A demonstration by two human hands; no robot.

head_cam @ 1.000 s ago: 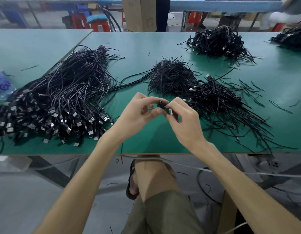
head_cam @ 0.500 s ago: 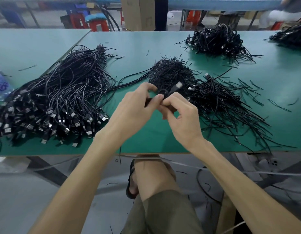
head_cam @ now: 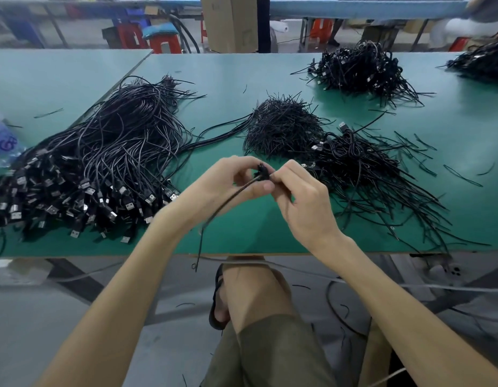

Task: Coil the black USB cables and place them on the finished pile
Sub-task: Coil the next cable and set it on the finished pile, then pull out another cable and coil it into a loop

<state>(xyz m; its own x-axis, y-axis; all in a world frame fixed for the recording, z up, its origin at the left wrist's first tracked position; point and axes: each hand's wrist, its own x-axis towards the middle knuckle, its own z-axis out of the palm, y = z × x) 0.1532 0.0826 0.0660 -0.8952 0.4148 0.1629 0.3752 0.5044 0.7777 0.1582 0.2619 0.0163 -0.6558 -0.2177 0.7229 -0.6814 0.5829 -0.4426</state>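
My left hand (head_cam: 222, 185) and my right hand (head_cam: 300, 202) meet above the green table's (head_cam: 242, 233) front edge. Between their fingertips sits a small coiled black USB cable (head_cam: 262, 172), which both hands pinch. Its loose tail (head_cam: 214, 216) runs down and left across my left wrist and hangs past the table edge. A big heap of uncoiled cables with USB plugs (head_cam: 88, 169) lies to the left. To the right of my hands lies a pile of coiled cables (head_cam: 362, 169).
A mound of short black ties (head_cam: 281, 127) sits behind my hands. Two more cable heaps lie at the far right (head_cam: 359, 68) and the right corner (head_cam: 482, 61). A blue plastic bag (head_cam: 3, 143) is at the left edge. Stools and cardboard boxes stand beyond the table.
The USB plug that stuck up between my fingers is no longer visible. A loose cable tail now hangs down over my left wrist. My hands stayed over the table's front edge.
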